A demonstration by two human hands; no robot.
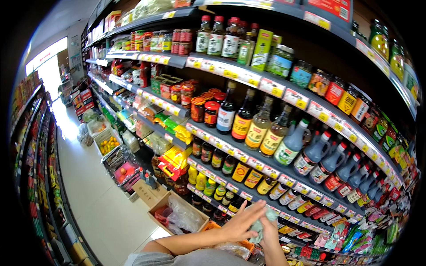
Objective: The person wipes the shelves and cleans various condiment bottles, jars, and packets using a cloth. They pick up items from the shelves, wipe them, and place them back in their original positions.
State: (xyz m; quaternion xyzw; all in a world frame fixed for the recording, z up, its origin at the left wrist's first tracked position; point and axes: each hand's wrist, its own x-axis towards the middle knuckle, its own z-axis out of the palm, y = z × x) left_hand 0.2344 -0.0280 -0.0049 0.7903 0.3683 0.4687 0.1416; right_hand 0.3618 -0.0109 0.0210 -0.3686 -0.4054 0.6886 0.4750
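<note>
My left hand (243,221) reaches in from the lower middle, its fingers stretched flat against a crumpled pale green cloth (258,229). On the cloth's other side, my right hand (269,229) grips it, so the cloth is bunched between both hands. They are in front of the lower shelves, which carry rows of sauce bottles and jars. Above the hands, a middle shelf holds glass bottles (256,133) and large plastic jugs with handles (291,143). Jars with yellow labels (241,172) stand on the shelf below it.
A cardboard box (203,221) with plastic bags sits on the floor at the shelf's foot, beside an orange crate (248,245). Farther along the aisle stands a crate of oranges (108,144). Another stocked shelf (43,166) runs along the left.
</note>
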